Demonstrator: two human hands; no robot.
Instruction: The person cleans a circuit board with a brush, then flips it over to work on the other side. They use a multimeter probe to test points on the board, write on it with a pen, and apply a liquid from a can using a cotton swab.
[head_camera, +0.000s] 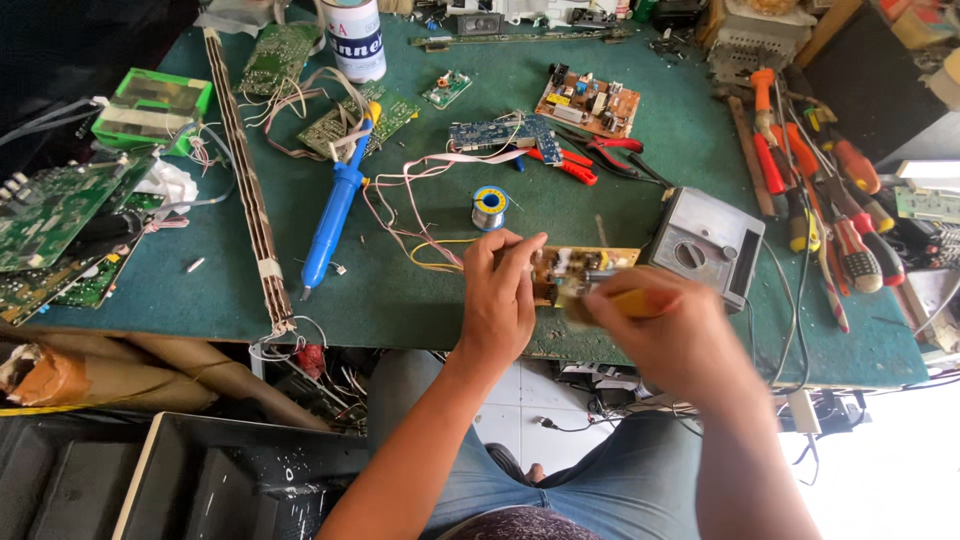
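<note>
A small tan circuit board (580, 268) lies near the front edge of the green workbench (400, 290). My left hand (497, 295) pinches its left end and holds it steady. Over the board's right part, my right hand (668, 335) grips a yellow-handled tool (632, 301) whose tip points at the board. The tip itself is blurred. A spool of solder wire (489, 207) sits just behind my left hand, with loose pink and yellow wires (420, 235) beside it.
A grey multimeter (708, 244) sits right of the board. Several screwdrivers (835, 215) and red pliers (580, 160) lie at the right and back. A blue desoldering pump (333, 215), other circuit boards (590, 100), a white can (354, 38) and a long strip (247, 190) fill the left.
</note>
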